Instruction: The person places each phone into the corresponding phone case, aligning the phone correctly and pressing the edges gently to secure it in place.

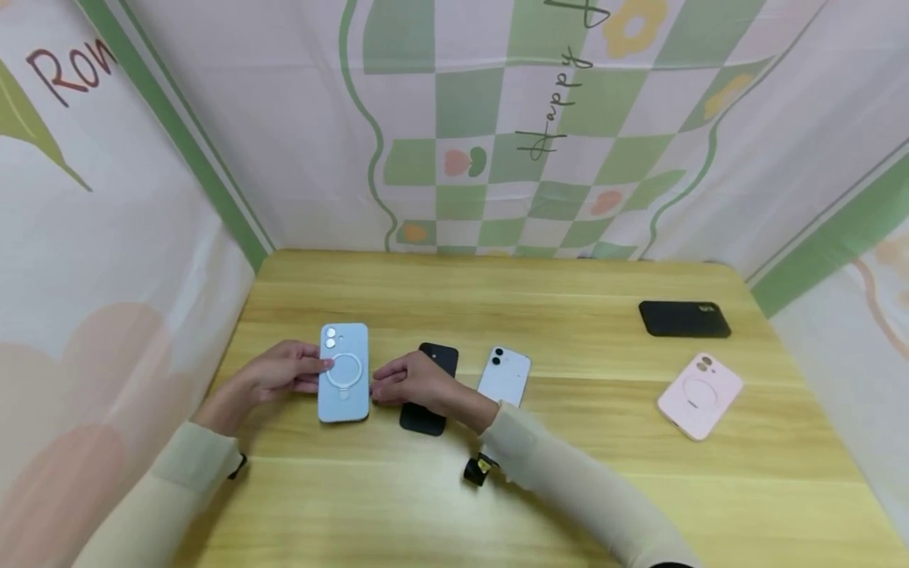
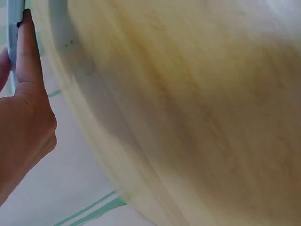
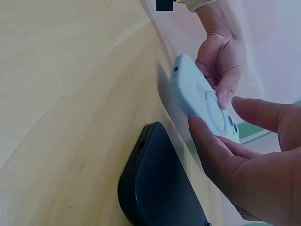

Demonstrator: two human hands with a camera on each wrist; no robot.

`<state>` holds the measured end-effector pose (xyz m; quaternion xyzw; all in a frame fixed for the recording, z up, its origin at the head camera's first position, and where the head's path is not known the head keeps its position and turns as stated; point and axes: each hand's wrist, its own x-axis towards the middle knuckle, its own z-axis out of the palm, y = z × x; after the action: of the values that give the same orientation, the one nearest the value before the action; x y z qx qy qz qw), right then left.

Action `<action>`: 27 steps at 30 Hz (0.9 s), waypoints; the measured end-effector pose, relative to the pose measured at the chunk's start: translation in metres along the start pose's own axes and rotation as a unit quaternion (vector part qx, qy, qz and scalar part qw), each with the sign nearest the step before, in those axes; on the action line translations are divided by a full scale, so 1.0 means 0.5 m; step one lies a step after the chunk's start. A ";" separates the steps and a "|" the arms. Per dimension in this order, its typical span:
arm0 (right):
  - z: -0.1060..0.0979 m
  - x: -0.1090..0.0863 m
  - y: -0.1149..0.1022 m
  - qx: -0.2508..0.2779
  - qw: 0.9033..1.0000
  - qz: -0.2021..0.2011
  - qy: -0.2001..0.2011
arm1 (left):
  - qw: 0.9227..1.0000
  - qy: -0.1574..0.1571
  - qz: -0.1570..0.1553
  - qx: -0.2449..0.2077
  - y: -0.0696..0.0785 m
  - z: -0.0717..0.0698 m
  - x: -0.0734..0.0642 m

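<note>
My left hand (image 1: 287, 369) grips a phone in a light blue case (image 1: 346, 406) by its left edge, thumb on the back and fingers behind. The case has a ring and a fold-down tab, and its camera end points away from me. It is held above the table, as the right wrist view shows. My right hand (image 1: 415, 384) is at the case's right edge, fingers loosely bent, thumb apart from it; whether the fingertips touch cannot be told. Beneath that hand lies a black phone (image 1: 424, 422), partly hidden. A white phone (image 1: 507, 375) lies beside it, its lower end behind the forearm.
On the right side of the wooden table (image 1: 568, 497) lie a pink phone case (image 1: 699, 398) with a ring and a black phone case (image 1: 682, 319). Printed cloth walls (image 1: 312, 158) stand at the back and both sides.
</note>
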<state>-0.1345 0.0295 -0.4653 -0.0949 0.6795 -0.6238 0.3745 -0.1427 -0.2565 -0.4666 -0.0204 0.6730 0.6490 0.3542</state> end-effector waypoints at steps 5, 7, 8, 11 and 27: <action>0.005 -0.002 0.001 -0.018 1.000 -0.006 -0.002 | 1.000 0.015 -0.016 0.016 -0.004 -0.002 0.004; 0.008 -0.002 0.002 -0.025 1.000 -0.010 -0.007 | 0.999 0.024 -0.021 0.025 -0.004 -0.003 0.006; 0.010 -0.002 0.003 -0.028 1.000 -0.011 -0.009 | 0.999 0.030 -0.025 0.030 -0.005 -0.002 0.008; 0.015 -0.003 0.005 -0.028 0.999 -0.012 -0.014 | 0.997 0.041 -0.031 0.052 -0.005 -0.002 0.012; 0.015 -0.013 0.007 -0.047 0.998 -0.020 -0.029 | 0.980 0.120 -0.020 0.155 0.007 0.017 0.005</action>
<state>-0.1239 0.0284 -0.4653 -0.1439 0.6947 -0.5959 0.3763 -0.1424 -0.2476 -0.4641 -0.0566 0.8027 0.5221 0.2826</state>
